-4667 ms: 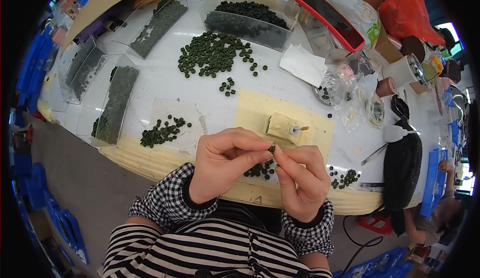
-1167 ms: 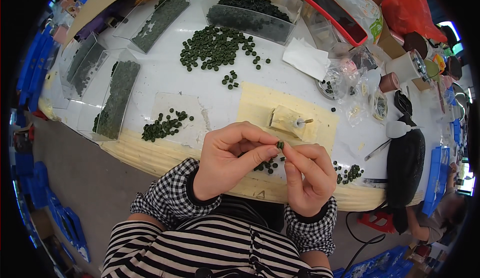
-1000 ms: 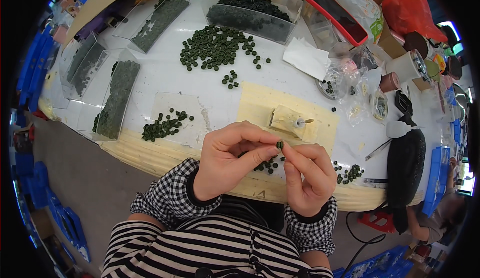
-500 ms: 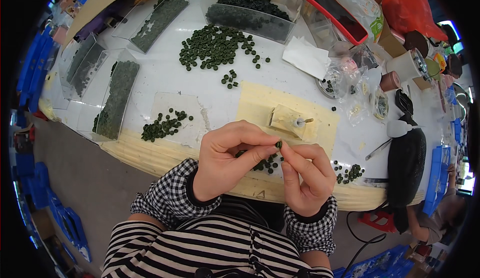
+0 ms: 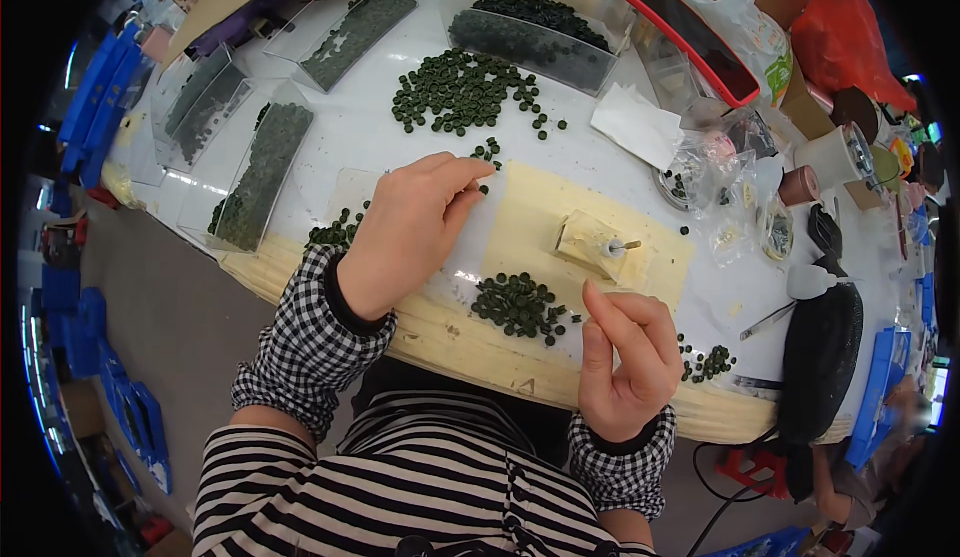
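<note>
A workshop, with workbench, tweezers, heaped parts.

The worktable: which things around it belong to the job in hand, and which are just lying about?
Likely part of the job:
Small green pieces, near the left hand and right hand
Clear box holding similar dark pieces

Likely just lying about:
Red-edged phone
White tissue
Red plastic bag

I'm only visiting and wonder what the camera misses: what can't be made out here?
All in the head view:
Left hand: its own fingers hide whether it holds anything.
Left green pile: partly covered by that hand.
Cardboard flap: cut off by the upper edge.
Co-worker at right: blurred near the dark fisheye rim.
</note>
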Tool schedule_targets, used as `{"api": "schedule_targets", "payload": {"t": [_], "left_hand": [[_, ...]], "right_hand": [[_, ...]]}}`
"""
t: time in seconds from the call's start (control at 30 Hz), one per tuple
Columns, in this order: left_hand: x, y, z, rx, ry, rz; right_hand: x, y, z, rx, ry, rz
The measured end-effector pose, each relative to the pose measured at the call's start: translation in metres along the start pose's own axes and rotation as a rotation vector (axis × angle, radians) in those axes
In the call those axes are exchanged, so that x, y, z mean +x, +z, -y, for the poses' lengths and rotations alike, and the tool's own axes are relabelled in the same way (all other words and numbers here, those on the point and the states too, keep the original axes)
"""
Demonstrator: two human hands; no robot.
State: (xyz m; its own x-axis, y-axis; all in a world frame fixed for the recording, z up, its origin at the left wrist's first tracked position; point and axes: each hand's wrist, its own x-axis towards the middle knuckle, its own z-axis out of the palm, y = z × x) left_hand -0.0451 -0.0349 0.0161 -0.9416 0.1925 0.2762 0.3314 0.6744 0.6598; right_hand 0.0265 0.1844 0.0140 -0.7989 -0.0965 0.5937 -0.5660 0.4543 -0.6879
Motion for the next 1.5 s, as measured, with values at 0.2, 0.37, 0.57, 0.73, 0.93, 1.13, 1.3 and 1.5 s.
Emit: {"api": "schedule_targets", "payload": {"t": [0.2,0.37,0.57,0.73,0.93,1.13,1.3,1.5], "left_hand": [[-0.015,-0.020,-0.005,-0.221,0.021,0.368],[-0.027,-0.016,-0.011,-0.141,0.159,0.490],[-0.033,-0.009,-0.013,-0.049,0.239,0.380],[-0.039,-0.011,-0.010,0.035,0.275,0.283],[-0.043,-0.012,-0.003,-0.074,0.193,0.228],[-0.038,-0.015,-0.003,-0.486,-0.175,0.265],[-0.036,-0.017,0.001,-1.542,-0.733,0.249],[-0.032,0.002,-0.012,-1.841,-0.794,0.346]], "right_hand": [[-0.002,-0.001,-0.002,0.007,0.010,-0.002],[-0.001,-0.001,0.001,0.004,0.016,0.012],[-0.001,0.000,-0.001,0.007,0.014,0.000],[0.000,0.000,-0.001,0.000,-0.002,-0.005],[0.000,0.001,0.000,-0.010,0.003,-0.010],[-0.001,0.002,-0.002,-0.008,0.011,-0.018],[0.000,0.002,-0.001,-0.015,0.005,-0.013],[0.000,0.003,0.000,-0.027,0.041,-0.009]]}}
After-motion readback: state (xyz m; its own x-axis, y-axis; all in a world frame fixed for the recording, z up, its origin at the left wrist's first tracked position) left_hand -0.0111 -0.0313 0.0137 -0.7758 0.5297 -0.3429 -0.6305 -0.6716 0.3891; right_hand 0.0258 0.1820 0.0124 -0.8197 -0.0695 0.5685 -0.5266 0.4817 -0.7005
